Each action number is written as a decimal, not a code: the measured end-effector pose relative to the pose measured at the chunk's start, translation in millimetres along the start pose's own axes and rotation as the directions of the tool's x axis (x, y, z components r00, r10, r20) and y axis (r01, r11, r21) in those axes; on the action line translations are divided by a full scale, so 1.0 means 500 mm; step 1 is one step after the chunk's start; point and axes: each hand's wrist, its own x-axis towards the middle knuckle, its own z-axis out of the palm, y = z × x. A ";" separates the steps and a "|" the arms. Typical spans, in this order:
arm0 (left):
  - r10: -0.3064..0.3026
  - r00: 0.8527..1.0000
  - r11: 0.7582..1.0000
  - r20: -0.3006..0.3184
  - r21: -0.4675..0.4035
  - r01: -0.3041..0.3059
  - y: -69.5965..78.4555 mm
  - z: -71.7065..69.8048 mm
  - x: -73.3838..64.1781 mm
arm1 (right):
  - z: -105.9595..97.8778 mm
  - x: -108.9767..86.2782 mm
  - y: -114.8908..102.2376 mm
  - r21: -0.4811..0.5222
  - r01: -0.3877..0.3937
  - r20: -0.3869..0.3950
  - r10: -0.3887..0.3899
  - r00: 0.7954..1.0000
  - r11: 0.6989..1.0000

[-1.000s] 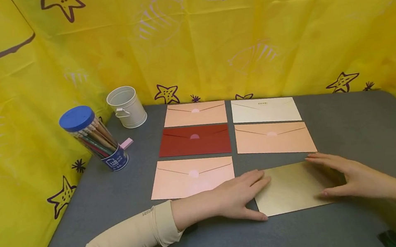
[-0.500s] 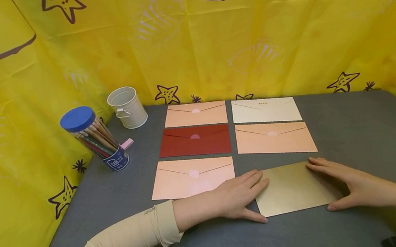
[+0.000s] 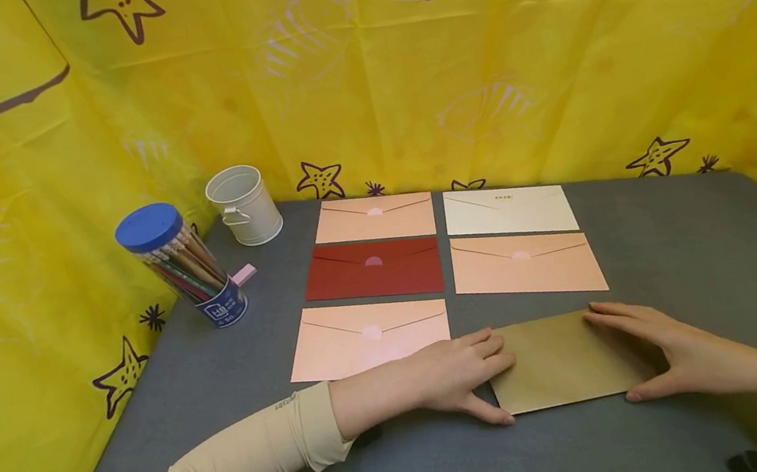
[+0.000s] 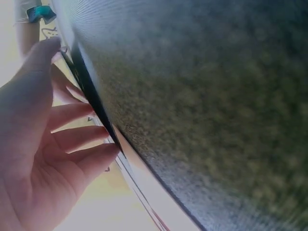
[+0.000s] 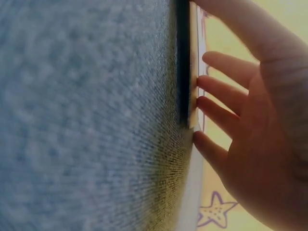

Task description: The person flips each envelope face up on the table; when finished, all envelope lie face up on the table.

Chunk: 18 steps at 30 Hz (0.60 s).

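Note:
A plain gold envelope (image 3: pixel 561 367) lies between my hands near the front of the grey table, with no flap line showing on its face. My left hand (image 3: pixel 451 378) holds its left end, thumb at the near corner and fingers at the far one. Across the right end spans my right hand (image 3: pixel 680 348), with the thumb on the near edge and the index finger on the far edge. In the left wrist view, the fingers (image 4: pixel 79 139) meet a dark thin edge. The right wrist view has fingertips (image 5: pixel 206 107) along a similar edge.
Behind are peach envelopes (image 3: pixel 377 224) (image 3: pixel 526 268) (image 3: pixel 358 354), a red envelope (image 3: pixel 340 273) and a white envelope (image 3: pixel 526 212). A tub of pencils (image 3: pixel 185 269), a pink clip-like piece (image 3: pixel 243 274) and a white pail (image 3: pixel 253 212) stand left. Yellow cloth (image 3: pixel 332 98) surrounds the table.
My right thumb has moved from over the gold envelope to its near edge. The left fingers have curled slightly more, and the envelope's face has turned duller, as if tilted a little.

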 end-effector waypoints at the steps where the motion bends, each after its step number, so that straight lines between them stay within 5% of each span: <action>1: -0.003 1.000 1.000 0.011 -0.009 0.003 -0.001 -0.002 0.000 | -0.001 0.000 -0.001 0.001 -0.005 0.006 0.005 1.000 1.000; 8: 0.020 1.000 0.987 0.013 -0.160 -0.018 -0.022 -0.017 -0.008 | -0.021 0.006 -0.014 0.019 -0.014 0.011 0.014 1.000 1.000; 12: 0.066 0.992 0.957 -0.103 -0.276 -0.092 -0.045 -0.032 -0.018 | -0.035 0.018 -0.015 0.034 0.011 -0.054 -0.009 0.999 0.999; 14: 0.109 0.968 0.946 -0.227 -0.274 -0.171 -0.056 -0.038 -0.022 | -0.042 0.024 -0.016 0.053 -0.016 -0.082 0.021 0.996 0.998; 18: 0.161 0.869 0.939 -0.467 -0.198 -0.280 -0.073 -0.041 -0.024 | -0.052 0.032 -0.020 0.155 -0.099 -0.132 0.120 0.984 0.983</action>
